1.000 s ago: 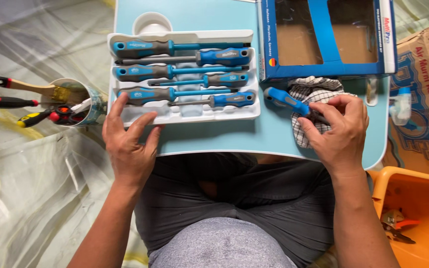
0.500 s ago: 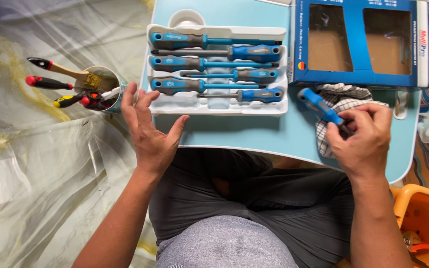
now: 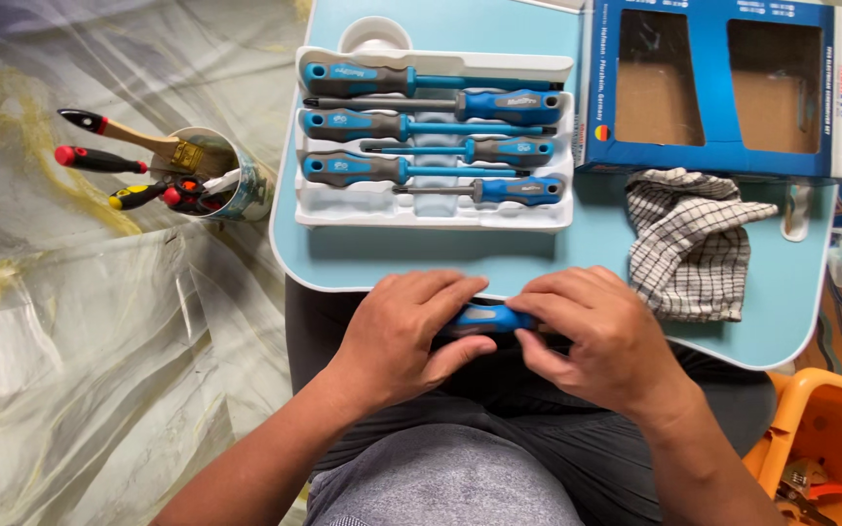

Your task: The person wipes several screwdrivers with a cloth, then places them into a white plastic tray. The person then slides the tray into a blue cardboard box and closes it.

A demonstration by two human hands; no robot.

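Left hand and right hand both curl around a blue-and-grey screwdriver handle (smooth, rounded) near the checked cloth and moulded white tray.

A person's left hand and right hand closed together around a blue-and-grey screwdriver at the near edge of a pale blue table. At 12 o'clock from the hands lay a white tray of six matching screwdrivers; at 2 o'clock, a checked cloth and a blue windowed box; at 10 o'clock, a cup of tools.
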